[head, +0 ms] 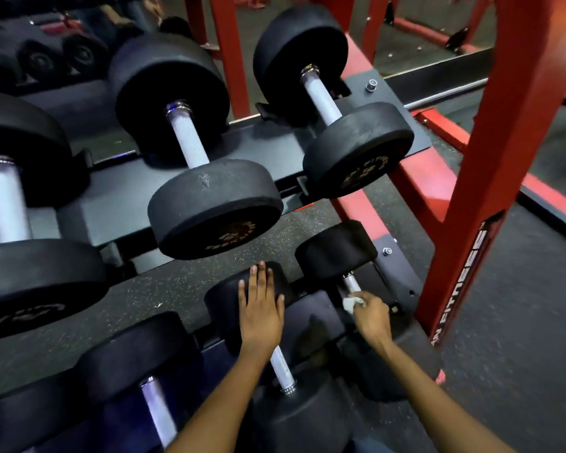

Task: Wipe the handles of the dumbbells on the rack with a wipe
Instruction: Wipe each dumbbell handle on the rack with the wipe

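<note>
Black speckled rubber floor (183,289) beneath red rack (490,178).

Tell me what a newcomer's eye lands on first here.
Two big black dumbbells on the upper shelf, beside the red rack post at right. Below, the right hand grips a white wipe on the rightmost lower handle, while the left hand rests flat on the neighbouring dumbbell head.

Dim, reddish cast at right; motion blur left edge; wide-angle bending.
</note>
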{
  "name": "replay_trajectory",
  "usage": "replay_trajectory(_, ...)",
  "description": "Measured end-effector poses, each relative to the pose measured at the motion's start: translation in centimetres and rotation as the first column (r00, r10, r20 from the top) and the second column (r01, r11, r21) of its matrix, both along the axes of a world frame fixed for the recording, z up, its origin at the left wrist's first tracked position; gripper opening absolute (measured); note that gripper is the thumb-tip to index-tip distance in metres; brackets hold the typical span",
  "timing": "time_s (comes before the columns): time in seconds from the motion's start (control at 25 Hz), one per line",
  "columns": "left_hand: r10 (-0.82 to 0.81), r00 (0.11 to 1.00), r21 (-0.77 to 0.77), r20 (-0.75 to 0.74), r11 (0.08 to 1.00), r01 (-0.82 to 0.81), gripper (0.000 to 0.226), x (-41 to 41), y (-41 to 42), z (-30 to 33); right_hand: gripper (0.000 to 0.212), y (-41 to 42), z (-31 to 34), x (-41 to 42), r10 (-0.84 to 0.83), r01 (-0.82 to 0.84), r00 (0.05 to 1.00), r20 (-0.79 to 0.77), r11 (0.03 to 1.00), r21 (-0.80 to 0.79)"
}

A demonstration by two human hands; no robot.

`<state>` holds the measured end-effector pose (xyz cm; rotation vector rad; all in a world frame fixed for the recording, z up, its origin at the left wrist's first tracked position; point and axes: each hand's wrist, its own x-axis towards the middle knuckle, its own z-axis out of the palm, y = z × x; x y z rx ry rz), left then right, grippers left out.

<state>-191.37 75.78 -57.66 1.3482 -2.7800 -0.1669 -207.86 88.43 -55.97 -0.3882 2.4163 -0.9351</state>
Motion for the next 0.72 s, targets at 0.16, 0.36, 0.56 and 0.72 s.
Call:
replay_trajectory(0.16, 0.002, 0.957, 0.137, -0.292, 0.990, 0.040, 0.046, 0.0, 1.0, 1.3, 0.036, -1.4, 2.3, 2.5, -0.005, 0.004, 1.000, -0.015, 0.997, -0.071)
replay_trajectory(0.36, 0.247, 0.834, 0.528, -0.493, 0.847, 0.061, 0.031, -1.0, 3.7, 4.2, 0.039, -0.8, 4.4, 2.9, 0.060, -0.074, 0.992, -0.110, 0.989, -0.129)
replay_trajectory(0.56, 0.453, 0.781, 0.637, -0.430, 0.765, -0.093, 0.025, -3.4, 8.5, 2.9, 0.032, 3.7, 2.8, 2.1, 0.035, -0.058, 0.994, -0.108, 0.975, -0.215)
replay_trajectory(0.72, 0.645, 0.612, 0.694, -0.457, 0.689, -0.208, 0.023, -5.2, 11.6, 3.1, 0.023, 6.5, 1.8, 0.5, 0.068, -0.082, 0.996, -0.063, 0.957, -0.278)
